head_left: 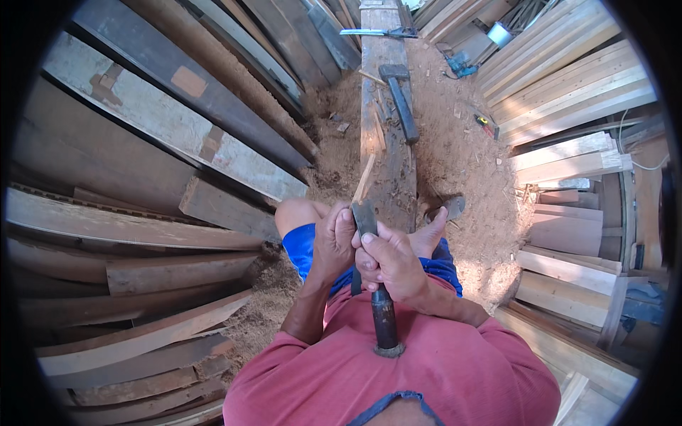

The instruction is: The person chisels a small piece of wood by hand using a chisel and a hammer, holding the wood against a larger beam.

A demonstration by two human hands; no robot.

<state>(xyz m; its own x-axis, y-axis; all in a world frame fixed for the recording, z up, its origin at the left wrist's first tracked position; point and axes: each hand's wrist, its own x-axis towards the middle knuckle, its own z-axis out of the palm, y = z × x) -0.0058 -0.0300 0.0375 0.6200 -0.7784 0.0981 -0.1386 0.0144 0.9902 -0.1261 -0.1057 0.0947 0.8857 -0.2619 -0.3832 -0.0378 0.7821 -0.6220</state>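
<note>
My right hand (394,264) is wrapped round a chisel (384,312) near the base of its wide metal blade. The chisel's dark round handle points back at me, its butt end against my red shirt. Beside the blade, my left hand (332,240) is closed, with its thumb up, on a thin pale strip of wood (365,179). The strip's far end sticks out beyond the blade; its lower part is hidden by fingers and blade. Both hands are close together above my lap.
A long plank bench (398,167) runs away from me, bearing a hammer (403,106), wood splinters and a saw (380,33). Stacked boards (142,117) line the left, more timber (568,92) the right. A blue power tool (462,65) and yellow-red tool (484,124) lie on the sawdust-covered ground.
</note>
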